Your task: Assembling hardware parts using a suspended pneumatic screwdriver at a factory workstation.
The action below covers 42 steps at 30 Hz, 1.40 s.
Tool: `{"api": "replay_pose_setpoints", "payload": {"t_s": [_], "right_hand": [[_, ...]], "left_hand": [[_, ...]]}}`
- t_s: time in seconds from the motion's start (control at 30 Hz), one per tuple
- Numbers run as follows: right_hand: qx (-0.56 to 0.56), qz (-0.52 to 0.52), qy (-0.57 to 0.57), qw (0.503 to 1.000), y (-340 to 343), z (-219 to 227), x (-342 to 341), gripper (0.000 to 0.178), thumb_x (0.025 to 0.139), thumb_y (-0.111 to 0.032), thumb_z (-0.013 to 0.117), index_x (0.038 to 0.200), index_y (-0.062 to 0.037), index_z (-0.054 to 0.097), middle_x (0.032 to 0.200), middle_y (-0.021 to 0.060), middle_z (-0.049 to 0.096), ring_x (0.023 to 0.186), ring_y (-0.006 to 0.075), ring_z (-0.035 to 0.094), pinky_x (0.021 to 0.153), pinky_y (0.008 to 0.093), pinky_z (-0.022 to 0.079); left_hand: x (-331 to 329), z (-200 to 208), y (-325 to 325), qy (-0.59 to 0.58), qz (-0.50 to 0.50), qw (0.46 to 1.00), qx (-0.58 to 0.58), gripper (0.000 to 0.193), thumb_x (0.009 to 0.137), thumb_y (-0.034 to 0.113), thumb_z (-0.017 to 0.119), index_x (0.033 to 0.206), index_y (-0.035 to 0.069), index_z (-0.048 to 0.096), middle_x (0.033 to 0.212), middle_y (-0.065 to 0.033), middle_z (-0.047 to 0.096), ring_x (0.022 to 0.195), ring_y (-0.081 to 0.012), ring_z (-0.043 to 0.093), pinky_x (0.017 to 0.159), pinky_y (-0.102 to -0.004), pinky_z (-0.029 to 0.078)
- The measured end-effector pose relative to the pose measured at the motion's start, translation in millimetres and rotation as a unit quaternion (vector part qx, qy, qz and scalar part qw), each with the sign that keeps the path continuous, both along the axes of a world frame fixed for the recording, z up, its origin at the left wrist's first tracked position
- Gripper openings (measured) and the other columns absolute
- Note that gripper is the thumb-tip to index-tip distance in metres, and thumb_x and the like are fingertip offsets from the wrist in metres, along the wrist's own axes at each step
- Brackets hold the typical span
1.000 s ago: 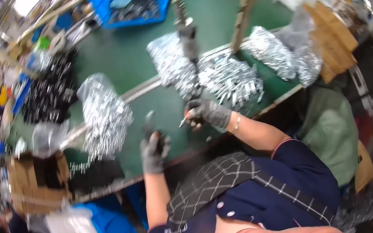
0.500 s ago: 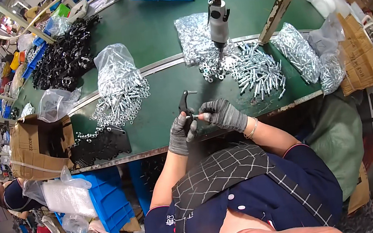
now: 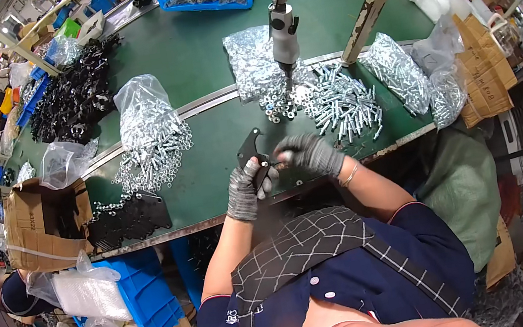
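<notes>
My left hand (image 3: 243, 193), in a grey striped glove with bare fingertips, grips a flat black metal bracket (image 3: 250, 146). The bracket tilts upward over the bench's near edge, with small shiny metal fittings on its face. My right hand (image 3: 315, 154), gloved the same way, is closed just right of the bracket, thumb and fingers pinched together. Whatever lies between those fingertips is too small to make out. Above them hangs a white and black power screwdriver (image 3: 285, 40), touched by neither hand. Beyond my hands lie loose nuts (image 3: 280, 104) and a heap of metal bolts (image 3: 348, 108).
A bag spilling bolts and washers (image 3: 148, 129) lies left on the green bench (image 3: 204, 138). Flat black plates (image 3: 132, 218) rest beside a cardboard box (image 3: 39, 225). A rusty post (image 3: 379, 3) rises at right. Black parts (image 3: 74, 89) pile far left; a blue bin (image 3: 205, 1) stands behind.
The bracket has turned so its flat face shows. My right fingertips have shifted slightly from the bolt at it. The whole view has moved a little, shifting the bench leftward.
</notes>
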State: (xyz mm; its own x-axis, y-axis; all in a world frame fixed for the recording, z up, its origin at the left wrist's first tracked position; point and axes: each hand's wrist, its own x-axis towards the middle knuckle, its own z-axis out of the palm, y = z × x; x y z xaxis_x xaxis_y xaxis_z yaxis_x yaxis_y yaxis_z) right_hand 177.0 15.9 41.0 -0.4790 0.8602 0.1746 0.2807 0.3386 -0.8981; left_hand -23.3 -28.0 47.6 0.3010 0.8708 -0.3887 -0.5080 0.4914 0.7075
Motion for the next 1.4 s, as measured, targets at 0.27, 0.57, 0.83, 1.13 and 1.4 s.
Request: {"api": "replay_pose_setpoints", "payload": {"t_s": [0.27,0.57,0.83,1.13,1.4], "right_hand": [[0.116,-0.167,-0.562,0.802,57.3,-11.8,43.0,0.018,0.078,-0.024,0.058,0.086,-0.0089,0.063,0.077,0.0142,0.060,0.074,0.0326,0.060,0.068,0.0410,0.048],[0.182,0.057,-0.211,0.959,34.1,26.1,-2.9,0.022,0.083,-0.026,0.054,0.085,-0.0054,0.060,0.079,0.0121,0.063,0.074,0.0270,0.062,0.061,0.0383,0.049],[0.207,0.200,-0.308,0.907,40.9,23.3,-27.0,0.020,0.082,-0.022,0.055,0.082,-0.0019,0.057,0.073,0.0124,0.060,0.067,0.0236,0.063,0.052,0.0342,0.049],[0.290,0.158,-0.362,0.872,32.3,24.5,-31.6,0.014,0.080,-0.019,0.054,0.086,-0.0066,0.055,0.077,0.0121,0.059,0.070,0.0277,0.062,0.055,0.0382,0.048],[0.209,0.096,-0.391,0.891,18.8,19.8,-41.1,0.018,0.083,-0.022,0.052,0.088,-0.0059,0.053,0.079,0.0133,0.059,0.072,0.0304,0.060,0.060,0.0419,0.047]], "left_hand": [[8.0,-27.7,26.8,0.152,0.012,0.988,0.020,0.029,0.090,0.029,0.050,0.087,0.000,0.058,0.067,-0.0102,0.063,0.041,-0.0110,0.050,0.032,-0.0192,0.035],[11.1,-34.4,30.8,0.147,0.040,0.988,-0.010,0.027,0.089,0.027,0.051,0.082,0.001,0.057,0.062,-0.0096,0.061,0.039,-0.0123,0.050,0.031,-0.0205,0.033],[14.9,-37.0,31.2,0.176,0.052,0.983,-0.015,0.027,0.088,0.027,0.053,0.077,0.002,0.058,0.058,-0.0076,0.059,0.039,-0.0131,0.050,0.029,-0.0212,0.031],[16.8,-27.8,28.1,0.139,0.071,0.988,-0.015,0.028,0.087,0.028,0.055,0.074,0.003,0.056,0.058,-0.0069,0.059,0.037,-0.0140,0.049,0.029,-0.0223,0.031],[19.8,-33.3,32.4,0.161,0.079,0.982,-0.067,0.026,0.086,0.028,0.057,0.075,0.005,0.056,0.058,-0.0061,0.058,0.037,-0.0150,0.049,0.029,-0.0233,0.031]]}}
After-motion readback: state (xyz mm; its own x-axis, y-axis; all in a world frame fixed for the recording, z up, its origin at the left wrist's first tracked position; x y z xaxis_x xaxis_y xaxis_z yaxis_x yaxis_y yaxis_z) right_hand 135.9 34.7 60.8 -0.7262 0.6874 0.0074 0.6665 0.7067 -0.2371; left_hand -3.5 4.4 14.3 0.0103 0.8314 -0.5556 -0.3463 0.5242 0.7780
